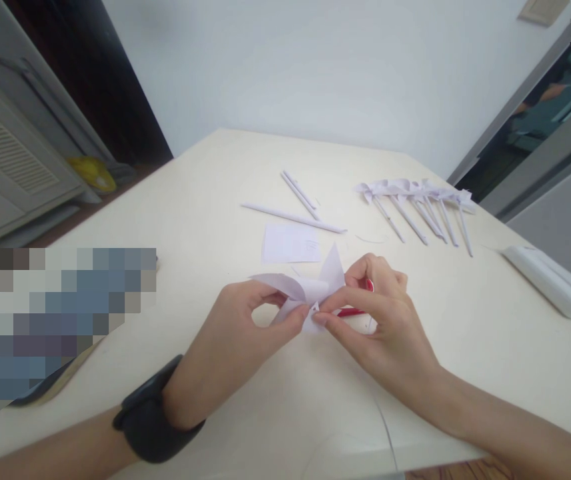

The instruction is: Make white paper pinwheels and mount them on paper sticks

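Observation:
A white paper pinwheel [310,288] with folded-in blades is held just above the cream table [190,200]. My left hand [238,333], with a black band on its wrist, pinches the pinwheel's centre from the left. My right hand [380,320] pinches the same centre from the right, fingertip to fingertip with the left. A red object [351,311], partly hidden, lies under my right fingers; I cannot tell what it is.
A small square of white paper [290,243] lies just beyond my hands. Three rolled paper sticks [295,217] lie further back. Several finished pinwheels on sticks [418,203] are lined up at the back right. A white holder [552,283] sits at the right edge.

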{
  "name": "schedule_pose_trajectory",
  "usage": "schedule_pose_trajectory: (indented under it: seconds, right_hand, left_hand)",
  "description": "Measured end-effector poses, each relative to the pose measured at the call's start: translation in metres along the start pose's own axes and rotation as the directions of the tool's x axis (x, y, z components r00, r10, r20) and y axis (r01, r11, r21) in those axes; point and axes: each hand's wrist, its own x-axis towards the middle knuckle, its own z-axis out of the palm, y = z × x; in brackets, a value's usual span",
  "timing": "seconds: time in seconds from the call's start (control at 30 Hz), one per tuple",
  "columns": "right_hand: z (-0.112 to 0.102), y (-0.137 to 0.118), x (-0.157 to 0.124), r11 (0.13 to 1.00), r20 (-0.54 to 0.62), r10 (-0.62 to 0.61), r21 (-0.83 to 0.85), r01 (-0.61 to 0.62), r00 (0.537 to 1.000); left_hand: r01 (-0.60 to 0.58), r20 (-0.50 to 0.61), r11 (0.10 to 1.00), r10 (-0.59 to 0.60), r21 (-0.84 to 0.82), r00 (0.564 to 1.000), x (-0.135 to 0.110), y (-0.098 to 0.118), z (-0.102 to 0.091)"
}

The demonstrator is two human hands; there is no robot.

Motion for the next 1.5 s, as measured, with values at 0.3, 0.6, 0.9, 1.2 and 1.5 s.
schedule_pose_trajectory:
  seconds: [0.3, 0.6, 0.9, 1.2, 1.5]
  right_hand:
    - [-0.0007, 0.0020, -0.0001, 0.995, 0.092, 0.089, 0.045, -0.093, 0.992]
    - [-0.0006, 0.0059, 0.0018, 0.994, 0.118, 0.100, 0.043, -0.105, 0.988]
    - [-0.0022, 0.0038, 0.0010, 0.987, 0.140, 0.145, 0.054, -0.154, 0.979]
    - [-0.0033, 0.0012, 0.0008, 0.983, 0.137, 0.161, 0.065, -0.171, 0.977]
    - [-0.0040, -0.0011, 0.0011, 0.974, 0.149, 0.191, 0.091, -0.205, 0.970]
  left_hand:
    - [-0.029, 0.065, 0.998, 0.025, 0.059, 0.998, 0.0001, 0.0035, -0.0021]
    - [-0.013, 0.117, 0.999, 0.009, 0.040, 0.993, 0.0005, 0.0036, -0.0039]
    - [-0.032, 0.123, 0.998, 0.026, 0.050, 0.992, 0.0021, 0.0027, -0.0037]
    - [-0.057, 0.141, 0.998, 0.056, 0.003, 0.988, 0.0033, 0.0010, -0.0039]
    - [-0.050, 0.156, 0.998, 0.055, -0.030, 0.986, 0.0025, 0.0009, -0.0053]
